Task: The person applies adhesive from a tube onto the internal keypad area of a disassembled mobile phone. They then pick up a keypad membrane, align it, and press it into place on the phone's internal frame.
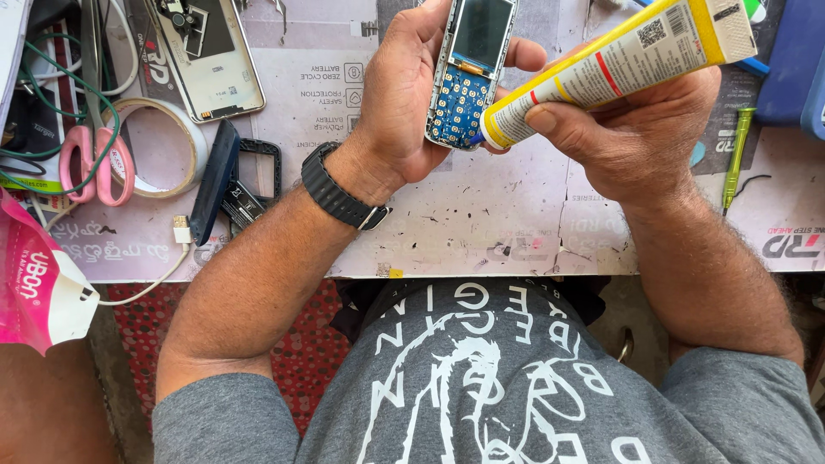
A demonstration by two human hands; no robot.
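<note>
My left hand (404, 94) grips a small opened phone (468, 73) with a bare blue keypad board and a dark screen, held above the worktable. A black band circles the left wrist. My right hand (636, 129) holds a yellow and white tube (614, 64), squeezed between thumb and fingers. The tube's nozzle end touches the lower right corner of the phone's keypad board.
The worktable mat (481, 223) is scuffed and printed. At the left lie pink-handled scissors (94, 163), a tape roll (168, 142), a black phone frame (245, 185), a white phone back (210, 60) and a cable. A green screwdriver (735, 155) and blue objects (791, 60) sit at the right.
</note>
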